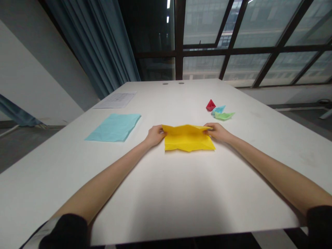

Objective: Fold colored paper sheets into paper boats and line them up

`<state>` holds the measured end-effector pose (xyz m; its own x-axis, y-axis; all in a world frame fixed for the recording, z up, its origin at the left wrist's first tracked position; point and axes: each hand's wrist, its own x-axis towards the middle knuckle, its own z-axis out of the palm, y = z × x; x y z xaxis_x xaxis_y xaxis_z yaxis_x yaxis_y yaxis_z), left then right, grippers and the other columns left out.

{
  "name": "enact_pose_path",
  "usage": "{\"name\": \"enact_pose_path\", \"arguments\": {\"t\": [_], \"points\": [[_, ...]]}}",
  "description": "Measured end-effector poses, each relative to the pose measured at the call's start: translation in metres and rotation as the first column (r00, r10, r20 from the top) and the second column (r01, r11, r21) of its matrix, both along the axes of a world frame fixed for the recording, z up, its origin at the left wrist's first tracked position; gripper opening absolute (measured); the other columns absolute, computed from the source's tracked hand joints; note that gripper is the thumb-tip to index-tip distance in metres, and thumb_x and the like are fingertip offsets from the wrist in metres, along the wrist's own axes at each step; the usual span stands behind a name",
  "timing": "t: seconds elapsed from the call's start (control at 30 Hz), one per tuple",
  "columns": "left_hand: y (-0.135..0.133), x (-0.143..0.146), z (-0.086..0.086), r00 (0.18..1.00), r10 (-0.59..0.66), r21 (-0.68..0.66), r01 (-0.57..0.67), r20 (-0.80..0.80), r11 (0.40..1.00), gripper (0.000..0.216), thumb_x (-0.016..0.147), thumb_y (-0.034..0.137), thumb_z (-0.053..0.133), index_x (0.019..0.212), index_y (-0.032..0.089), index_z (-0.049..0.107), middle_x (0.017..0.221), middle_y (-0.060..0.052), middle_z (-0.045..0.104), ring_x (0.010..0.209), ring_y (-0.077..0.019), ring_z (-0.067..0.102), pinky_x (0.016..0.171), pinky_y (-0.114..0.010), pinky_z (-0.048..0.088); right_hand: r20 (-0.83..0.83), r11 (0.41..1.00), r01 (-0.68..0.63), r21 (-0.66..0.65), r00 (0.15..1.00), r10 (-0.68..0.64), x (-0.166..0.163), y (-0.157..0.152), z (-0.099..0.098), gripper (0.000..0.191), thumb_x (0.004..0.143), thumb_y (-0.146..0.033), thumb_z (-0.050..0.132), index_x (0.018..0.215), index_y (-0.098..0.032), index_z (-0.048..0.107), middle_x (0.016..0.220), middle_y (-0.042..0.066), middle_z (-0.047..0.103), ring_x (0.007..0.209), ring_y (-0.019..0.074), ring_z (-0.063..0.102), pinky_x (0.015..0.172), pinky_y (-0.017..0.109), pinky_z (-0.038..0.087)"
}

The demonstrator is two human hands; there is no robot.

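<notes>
A yellow sheet of paper [189, 140] with creases across it is held between my two hands, its far edge raised off the table. My left hand [155, 135] pinches the far left corner between thumb and fingers. At the far right corner, my right hand [217, 132] is closed on the paper in the same way. The near edge of the sheet hangs low over the white tabletop; whether it touches cannot be made out. Part of the fingers of both hands is hidden behind the paper.
Light blue sheets [114, 127] lie left of my hands, with a printed page [116, 100] beyond them. Beyond my right hand sit small folded paper pieces: red [211, 105], blue [218, 110] and green [224, 116]. The white table [176, 200] ends close to me.
</notes>
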<state>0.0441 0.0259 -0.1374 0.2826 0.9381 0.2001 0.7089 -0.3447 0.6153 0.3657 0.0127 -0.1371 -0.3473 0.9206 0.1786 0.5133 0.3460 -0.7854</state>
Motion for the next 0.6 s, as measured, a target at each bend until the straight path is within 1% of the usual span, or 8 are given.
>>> {"name": "enact_pose_path", "arguments": {"t": [0.1,0.2,0.27,0.37,0.43,0.5,0.6], "points": [[-0.005,0.001,0.005,0.998,-0.055,0.036,0.055,-0.010,0.998,0.021,0.071,0.020,0.051,0.084,0.019,0.069,0.089,-0.002,0.070,0.089,-0.0190,0.060,0.085,-0.032,0.044,0.061,0.999,0.021,0.026,0.998,-0.022,0.002,0.000,-0.001,0.017,0.067,-0.022,0.057,0.079,-0.017,0.067,0.083,0.006,0.069,0.081,0.0226,0.063,0.078,0.036,0.049],[-0.009,0.002,0.011,0.986,-0.105,0.122,0.121,-0.128,0.985,0.023,0.071,0.016,0.049,0.078,0.022,0.070,0.090,-0.001,0.069,0.096,-0.0187,0.056,0.094,-0.036,0.038,0.123,0.995,0.019,0.095,0.992,-0.030,0.004,0.000,-0.001,0.020,0.068,-0.018,0.053,0.081,-0.019,0.069,0.086,0.005,0.070,0.083,0.0217,0.063,0.078,0.035,0.050],[-0.011,0.001,0.014,0.966,-0.120,0.161,0.159,-0.227,0.974,0.028,0.072,0.013,0.046,0.078,0.025,0.070,0.095,0.001,0.068,0.104,-0.0196,0.051,0.098,-0.038,0.032,0.184,0.986,-0.023,0.165,0.983,-0.007,0.006,0.000,0.002,0.025,0.070,-0.016,0.048,0.081,-0.020,0.070,0.088,0.004,0.070,0.084,0.0208,0.063,0.080,0.036,0.049],[-0.013,0.002,0.017,0.929,-0.132,0.169,0.200,-0.345,0.965,0.035,0.073,0.010,0.042,0.078,0.028,0.071,0.101,0.003,0.067,0.113,-0.0213,0.043,0.101,-0.041,0.028,0.269,0.966,-0.117,0.232,0.962,0.052,0.006,0.001,0.009,0.033,0.071,-0.011,0.041,0.081,-0.022,0.071,0.089,0.004,0.070,0.086,0.0196,0.063,0.082,0.035,0.049],[-0.016,0.006,0.021,0.913,-0.135,0.169,0.213,-0.386,0.962,0.035,0.076,0.012,0.040,0.082,0.028,0.071,0.101,0.002,0.067,0.113,-0.0223,0.042,0.101,-0.043,0.027,0.319,0.952,-0.155,0.264,0.946,0.065,0.003,0.000,0.015,0.035,0.072,-0.010,0.040,0.083,-0.021,0.071,0.091,0.004,0.070,0.089,0.0202,0.063,0.084,0.036,0.048],[-0.022,0.014,0.025,0.899,-0.147,0.176,0.237,-0.412,0.955,0.034,0.081,0.017,0.039,0.091,0.026,0.069,0.102,0.000,0.066,0.114,-0.0233,0.043,0.101,-0.043,0.027,0.383,0.938,-0.172,0.300,0.923,0.047,-0.003,-0.002,0.020,0.034,0.074,-0.012,0.040,0.088,-0.020,0.071,0.094,0.005,0.070,0.093,0.0217,0.062,0.088,0.039,0.045],[-0.032,0.029,0.033,0.853,-0.235,0.171,0.347,-0.466,0.922,0.034,0.088,0.028,0.035,0.106,0.022,0.064,0.111,-0.004,0.063,0.114,-0.0230,0.045,0.100,-0.041,0.029,0.483,0.925,-0.217,0.313,0.875,0.042,-0.017,-0.008,0.026,0.033,0.080,-0.016,0.040,0.097,-0.019,0.069,0.101,0.006,0.068,0.099,0.0236,0.059,0.092,0.042,0.042]]}}
